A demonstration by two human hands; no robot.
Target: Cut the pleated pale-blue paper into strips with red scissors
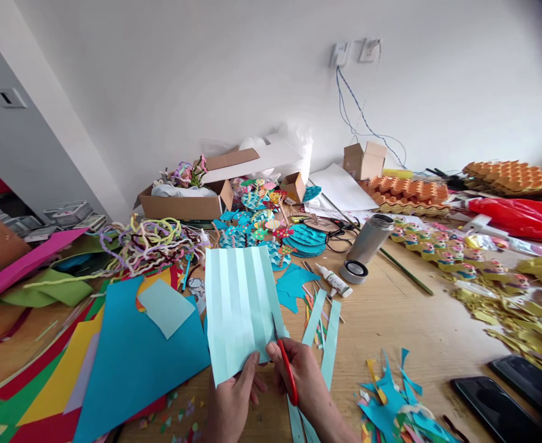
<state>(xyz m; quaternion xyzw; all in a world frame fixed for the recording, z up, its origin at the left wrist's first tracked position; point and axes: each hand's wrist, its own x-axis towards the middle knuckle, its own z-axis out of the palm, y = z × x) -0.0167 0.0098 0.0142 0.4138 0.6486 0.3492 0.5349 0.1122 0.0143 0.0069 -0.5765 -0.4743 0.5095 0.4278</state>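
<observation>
A light aqua sheet of paper (238, 307) with lengthwise fold creases is held up over the table. My left hand (234, 394) grips its lower edge, thumb on top and fingers behind. My right hand (301, 375) is closed round red-handled scissors (287, 369). The scissor blades point up along the sheet's right side, near a fold; how far they have cut I cannot tell. Cut aqua strips (330, 344) lie on the table just right of the sheet. Part of my left fingers is hidden by the paper.
Coloured card sheets (146, 351) spread at the left, with pipe cleaners (146, 246) behind. A glue bottle (334, 281) and a metal flask (370, 240) stand or lie ahead right. Blue scraps (390, 400) and two phones (492, 406) are at the near right.
</observation>
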